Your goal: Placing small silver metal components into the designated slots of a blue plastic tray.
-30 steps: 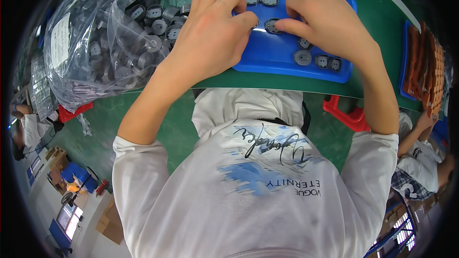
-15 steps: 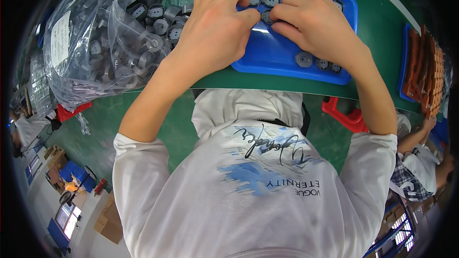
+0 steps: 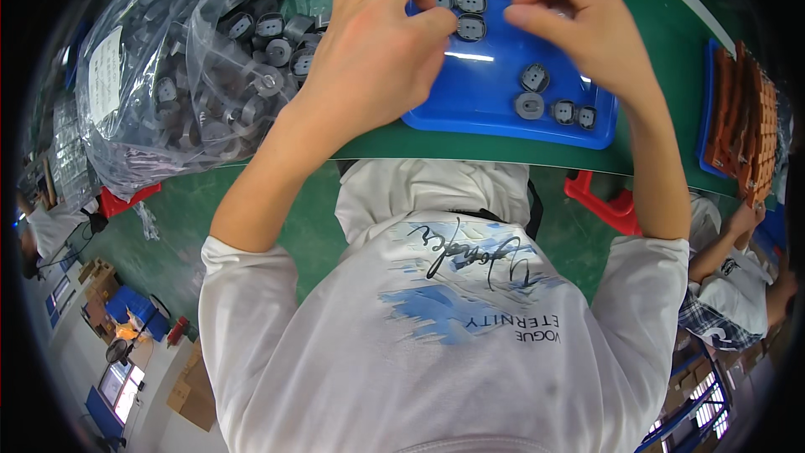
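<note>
My left hand [image 3: 381, 46] is curled over the left edge of a blue tray [image 3: 490, 67]. Its fingers are bent together near the parts in the upper left, and they hide whatever they may hold. Above the tray's upper right is my right hand [image 3: 583, 29], thumb and index finger drawn close; anything between them is hard to make out. Round grey parts with two-holed faces stand in rows at the tray's far side, among them one part [image 3: 470, 27] between my hands. Loose in the near right of the tray lie a tilted part [image 3: 534, 77], a disc-like part [image 3: 529, 106] and smaller-looking ones [image 3: 564, 111].
A clear plastic bag [image 3: 159, 92] full of similar grey parts lies open at the left of the green table [image 3: 662, 75]. Orange-brown slabs [image 3: 746, 117] stand in another blue tray at the right. A red stool [image 3: 604, 201] is below, and another person [image 3: 734, 285] sits at the right.
My right hand has moved right, off the part between my hands, which now shows uncovered. The tilted part near the lower right has come into sight. My left hand has barely moved.
</note>
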`<action>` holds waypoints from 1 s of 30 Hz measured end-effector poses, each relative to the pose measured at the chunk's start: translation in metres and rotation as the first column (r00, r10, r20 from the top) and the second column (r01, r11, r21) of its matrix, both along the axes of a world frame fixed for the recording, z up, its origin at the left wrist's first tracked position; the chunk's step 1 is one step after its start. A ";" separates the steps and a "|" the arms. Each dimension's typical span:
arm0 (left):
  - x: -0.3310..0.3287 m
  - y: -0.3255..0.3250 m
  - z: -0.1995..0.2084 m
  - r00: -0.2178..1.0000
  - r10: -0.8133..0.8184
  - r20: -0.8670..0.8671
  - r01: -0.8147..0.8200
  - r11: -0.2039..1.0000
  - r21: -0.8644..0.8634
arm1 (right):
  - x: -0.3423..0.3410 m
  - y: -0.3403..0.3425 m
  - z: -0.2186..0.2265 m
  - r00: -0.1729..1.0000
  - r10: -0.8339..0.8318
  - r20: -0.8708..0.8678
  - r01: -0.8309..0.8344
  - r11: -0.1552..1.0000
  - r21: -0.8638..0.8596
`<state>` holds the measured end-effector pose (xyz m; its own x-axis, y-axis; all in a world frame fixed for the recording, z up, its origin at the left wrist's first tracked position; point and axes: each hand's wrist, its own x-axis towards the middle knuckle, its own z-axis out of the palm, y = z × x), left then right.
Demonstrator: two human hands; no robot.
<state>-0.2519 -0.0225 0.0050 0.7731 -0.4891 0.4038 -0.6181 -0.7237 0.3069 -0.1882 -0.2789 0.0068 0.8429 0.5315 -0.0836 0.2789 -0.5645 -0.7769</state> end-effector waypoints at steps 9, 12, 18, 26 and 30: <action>-0.027 -0.066 -0.012 0.973 -0.201 -0.113 0.187 0.974 -0.126 | -0.006 -0.046 -0.002 0.884 0.049 -0.465 0.189 0.873 0.450; -0.031 -0.070 -0.015 0.976 -0.143 -0.166 0.127 0.986 -0.107 | -0.017 -0.039 0.009 0.941 -0.011 -0.338 0.150 0.909 0.388; -0.037 -0.081 -0.012 0.948 -0.109 -0.299 0.056 0.982 -0.181 | -0.018 -0.034 0.007 0.976 -0.038 -0.214 0.091 0.966 0.241; -0.039 -0.075 -0.007 0.964 -0.079 -0.255 -0.029 0.919 -0.394 | -0.017 -0.014 0.009 0.941 -0.109 -0.321 0.200 0.943 0.266; -0.032 -0.024 -0.004 0.995 -0.001 -0.100 -0.022 0.973 -0.230 | -0.023 -0.007 0.007 0.967 -0.007 -0.254 0.059 0.979 0.196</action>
